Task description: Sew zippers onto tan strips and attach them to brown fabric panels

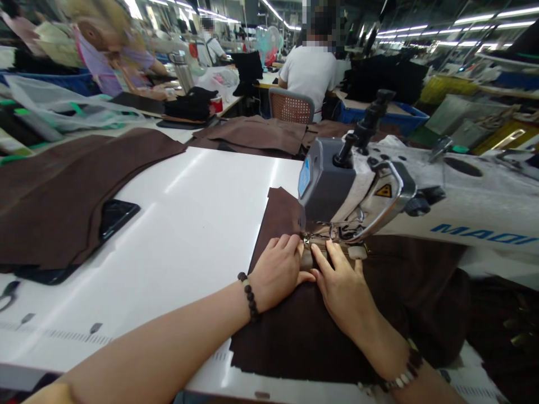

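Dark brown fabric (295, 336) lies under the head of a sewing machine (332, 179) and spreads toward the table's front edge. My left hand (280, 269) rests on it just left of the presser foot, fingers bent together and thumb stretched to the right. Close by, my right hand (345, 292) presses on the fabric in front of the needle area, its fingers spread. Both thumbs nearly meet. What lies under the left fingertips is hidden.
More brown fabric pieces (63, 191) lie on the left of the white table (202, 224), partly over a black glossy object (120, 216). Another brown stack (256, 134) sits at the far edge. Scissor handles (8, 294) show at far left. People work beyond.
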A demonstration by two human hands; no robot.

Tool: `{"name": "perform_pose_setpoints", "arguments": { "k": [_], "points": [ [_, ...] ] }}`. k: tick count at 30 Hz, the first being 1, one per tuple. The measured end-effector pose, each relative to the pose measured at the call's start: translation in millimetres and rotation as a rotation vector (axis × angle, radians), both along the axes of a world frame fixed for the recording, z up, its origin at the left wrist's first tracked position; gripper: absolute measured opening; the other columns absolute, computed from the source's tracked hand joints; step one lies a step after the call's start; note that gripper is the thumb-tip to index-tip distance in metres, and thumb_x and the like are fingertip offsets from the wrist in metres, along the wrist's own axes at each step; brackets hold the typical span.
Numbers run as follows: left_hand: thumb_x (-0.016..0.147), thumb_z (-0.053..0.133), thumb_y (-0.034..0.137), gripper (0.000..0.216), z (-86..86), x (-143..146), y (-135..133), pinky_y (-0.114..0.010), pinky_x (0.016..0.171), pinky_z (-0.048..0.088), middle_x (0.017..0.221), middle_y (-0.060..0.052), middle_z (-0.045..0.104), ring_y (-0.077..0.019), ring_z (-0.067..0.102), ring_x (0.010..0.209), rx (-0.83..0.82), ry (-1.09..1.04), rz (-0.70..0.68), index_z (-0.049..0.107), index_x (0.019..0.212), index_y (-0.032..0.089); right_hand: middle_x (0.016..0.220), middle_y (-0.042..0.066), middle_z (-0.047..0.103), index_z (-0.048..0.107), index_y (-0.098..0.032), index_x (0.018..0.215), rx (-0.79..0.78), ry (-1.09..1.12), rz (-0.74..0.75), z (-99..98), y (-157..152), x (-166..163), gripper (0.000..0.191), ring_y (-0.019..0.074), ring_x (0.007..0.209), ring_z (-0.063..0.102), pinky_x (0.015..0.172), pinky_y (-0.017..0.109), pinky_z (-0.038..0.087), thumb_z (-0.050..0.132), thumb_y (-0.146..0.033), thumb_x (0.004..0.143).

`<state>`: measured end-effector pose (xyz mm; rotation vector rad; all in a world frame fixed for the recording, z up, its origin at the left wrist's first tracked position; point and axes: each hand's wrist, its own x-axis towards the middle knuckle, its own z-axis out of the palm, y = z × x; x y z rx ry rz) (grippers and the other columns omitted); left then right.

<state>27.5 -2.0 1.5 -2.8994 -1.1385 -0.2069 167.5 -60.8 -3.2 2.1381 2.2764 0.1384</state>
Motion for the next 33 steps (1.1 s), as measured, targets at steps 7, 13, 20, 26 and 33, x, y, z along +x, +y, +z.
{"name": "perform_pose_setpoints", "arguments": {
  "k": [7,13,20,26,33],
  "points": [
    [0.077,0.043,0.063,0.065,-0.9,-0.2,2.0,-0.037,0.076,0.041,0.101,-0.011,0.049,-0.0252,0.046,0.092,-0.014,-0.01,-0.005,0.05,0.108,0.007,0.13,0.016,0.043,0.04,-0.021,0.131,0.019,0.009,0.007,-1.7,2.1,0.8,0.043,0.0279,0.116,0.042,0.092,0.052,0.033,0.037,-0.025,0.088],
    [0.079,0.042,0.061,0.06,-1.2,0.0,4.7,-0.036,0.078,0.04,0.101,-0.01,0.05,-0.0241,0.045,0.092,0.001,-0.015,-0.001,0.052,0.106,0.008,0.128,0.015,0.045,0.039,-0.022,0.131,0.001,0.024,-0.002,1.1,3.9,0.1,0.043,0.0273,0.117,0.041,0.091,0.051,0.035,0.036,-0.026,0.089],
    [0.08,0.041,0.061,0.06,-2.8,0.6,7.7,-0.036,0.077,0.04,0.101,-0.01,0.05,-0.0244,0.045,0.093,0.014,-0.02,-0.005,0.052,0.105,0.008,0.127,0.014,0.046,0.038,-0.022,0.132,-0.021,0.052,-0.008,0.5,6.9,1.7,0.043,0.0273,0.119,0.039,0.089,0.049,0.038,0.038,-0.027,0.089],
    [0.079,0.041,0.062,0.06,-4.3,0.4,10.3,-0.036,0.077,0.04,0.103,-0.01,0.05,-0.0248,0.045,0.094,0.013,-0.017,-0.003,0.052,0.104,0.009,0.122,0.014,0.051,0.039,-0.021,0.131,-0.003,0.065,-0.001,0.9,10.0,2.0,0.043,0.0265,0.118,0.041,0.091,0.047,0.037,0.038,-0.026,0.089],
    [0.078,0.046,0.06,0.058,-2.5,0.7,12.4,-0.035,0.077,0.039,0.102,-0.011,0.05,-0.0246,0.045,0.094,0.013,-0.012,-0.001,0.052,0.105,0.009,0.122,0.014,0.051,0.041,-0.02,0.13,0.018,0.065,0.013,1.4,11.6,2.4,0.042,0.027,0.119,0.04,0.091,0.047,0.038,0.039,-0.026,0.088]
  ]
}}
